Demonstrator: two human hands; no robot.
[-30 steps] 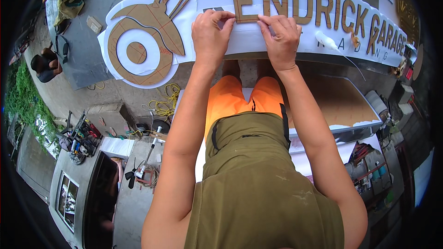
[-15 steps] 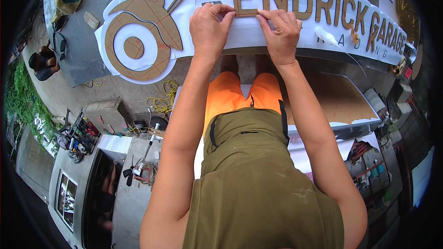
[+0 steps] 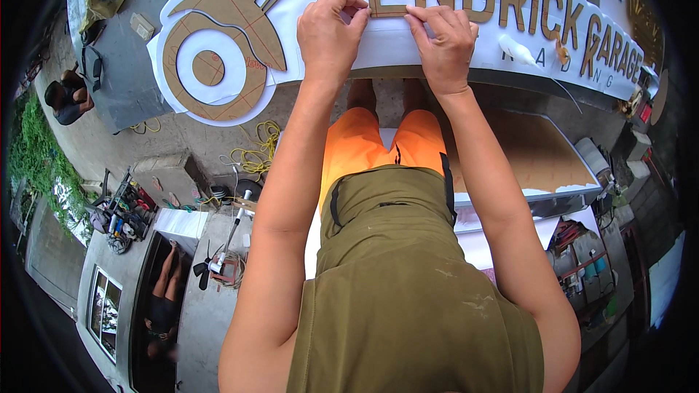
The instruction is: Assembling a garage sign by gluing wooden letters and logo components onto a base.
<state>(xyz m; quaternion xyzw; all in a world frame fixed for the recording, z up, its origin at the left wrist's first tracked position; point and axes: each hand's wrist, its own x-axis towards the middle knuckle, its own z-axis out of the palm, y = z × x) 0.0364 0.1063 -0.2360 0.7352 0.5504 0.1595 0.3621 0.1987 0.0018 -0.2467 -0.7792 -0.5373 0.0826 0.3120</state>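
Observation:
A white sign board (image 3: 320,58) lies across the far side, carrying flat brown cut-out letters and a large round brown cut-out shape (image 3: 175,76) at its left. My left hand (image 3: 329,35) has thumb and forefinger pinched at the lower left corner of one brown cut-out letter (image 3: 386,9). At the lower right corner of that letter, my right hand (image 3: 444,44) pinches in the same way. The letter lies flat on the board's white surface, its lower edge between my two hands. The fingertips partly hide its corners.
Right of my hands, a white bottle-like thing (image 3: 515,49) and a small orange-brown thing (image 3: 562,52) lie on the board. Behind me stands a panel with a brown top (image 3: 520,149). Yellow cord (image 3: 255,156) lies on the floor. One person (image 3: 69,98) is at far left, another (image 3: 162,306) in a doorway.
The board and letters sit slightly higher in view. Both hands keep their pinch at the same letter's corners. The person in the doorway shows more fully now.

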